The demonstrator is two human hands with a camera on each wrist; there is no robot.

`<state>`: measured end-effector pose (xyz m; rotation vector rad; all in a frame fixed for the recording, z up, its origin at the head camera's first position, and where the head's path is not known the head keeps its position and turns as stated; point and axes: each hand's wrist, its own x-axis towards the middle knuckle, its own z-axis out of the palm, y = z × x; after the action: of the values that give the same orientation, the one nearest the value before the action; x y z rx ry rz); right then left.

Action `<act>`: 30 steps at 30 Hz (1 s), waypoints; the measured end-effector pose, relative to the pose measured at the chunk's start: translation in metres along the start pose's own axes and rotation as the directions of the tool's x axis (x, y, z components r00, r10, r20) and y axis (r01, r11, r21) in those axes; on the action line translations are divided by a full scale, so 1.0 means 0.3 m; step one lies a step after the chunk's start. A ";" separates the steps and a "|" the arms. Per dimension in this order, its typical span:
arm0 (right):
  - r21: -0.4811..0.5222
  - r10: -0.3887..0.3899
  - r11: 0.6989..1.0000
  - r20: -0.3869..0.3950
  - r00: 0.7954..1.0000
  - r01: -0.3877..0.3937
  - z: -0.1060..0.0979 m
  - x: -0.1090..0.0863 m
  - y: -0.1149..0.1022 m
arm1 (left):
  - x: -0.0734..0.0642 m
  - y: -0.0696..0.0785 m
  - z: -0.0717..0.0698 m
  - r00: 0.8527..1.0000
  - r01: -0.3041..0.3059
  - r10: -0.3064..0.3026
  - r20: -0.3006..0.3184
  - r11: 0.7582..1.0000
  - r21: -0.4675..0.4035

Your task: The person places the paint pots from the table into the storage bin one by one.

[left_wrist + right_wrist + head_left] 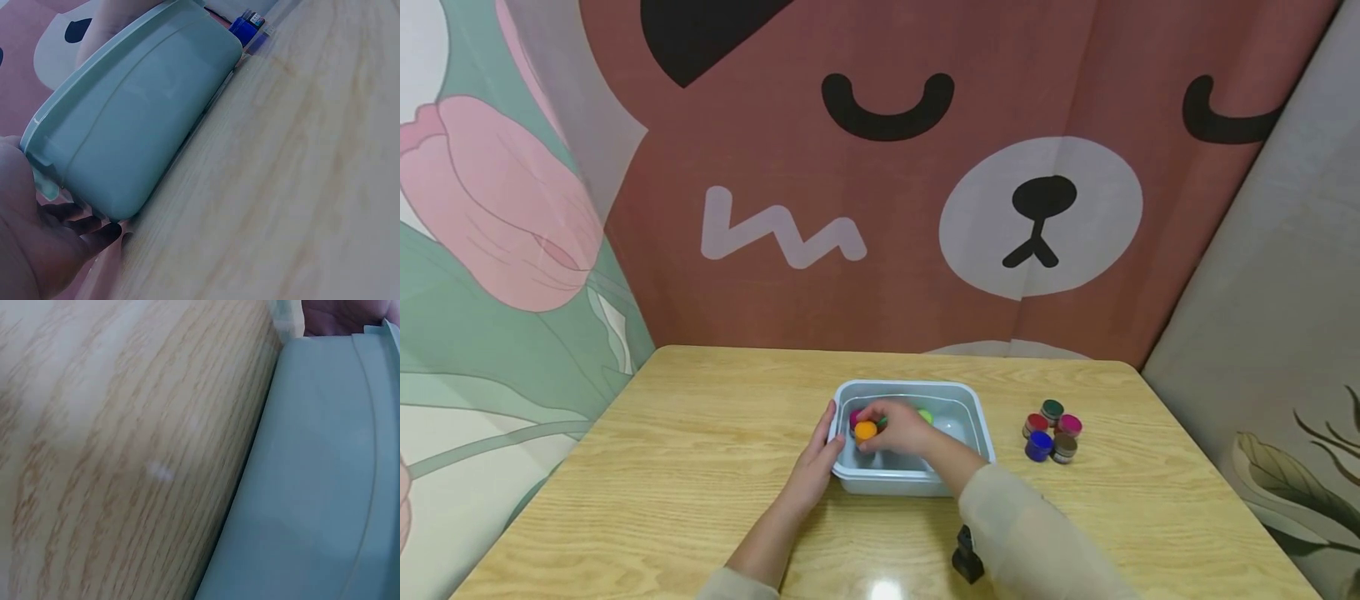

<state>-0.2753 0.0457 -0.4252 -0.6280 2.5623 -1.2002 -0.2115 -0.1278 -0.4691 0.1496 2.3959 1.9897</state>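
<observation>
Hands (808, 472) (904, 425) hold a smooth rectangular tub (895, 484) and round orange piece (865, 431).

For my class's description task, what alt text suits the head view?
A person's right hand grips an orange-lidded jar in a pale blue plastic basin, whose left side the left hand holds. Five lidded jars stand to the right on a wood-grain table before a bear-print backdrop.
</observation>
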 end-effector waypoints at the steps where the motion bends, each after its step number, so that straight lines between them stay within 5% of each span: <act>1: -0.009 0.001 1.000 0.000 1.000 -0.001 0.002 0.000 -0.001 | 0.000 0.000 0.000 1.000 -0.001 0.001 -0.001 1.000 -0.003; 13: -0.097 0.078 0.992 0.011 0.997 -0.076 0.018 0.003 -0.023 | -0.001 -0.001 -0.002 1.000 -0.020 0.021 0.015 1.000 -0.009; 30: -0.157 0.080 0.985 0.009 0.997 -0.078 0.029 -0.002 -0.028 | -0.001 0.000 0.000 1.000 -0.028 0.028 0.008 1.000 0.004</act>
<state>-0.2691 0.0353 -0.4241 -0.5592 2.6600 -0.9729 -0.2112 -0.1279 -0.4691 0.1912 2.4062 1.9925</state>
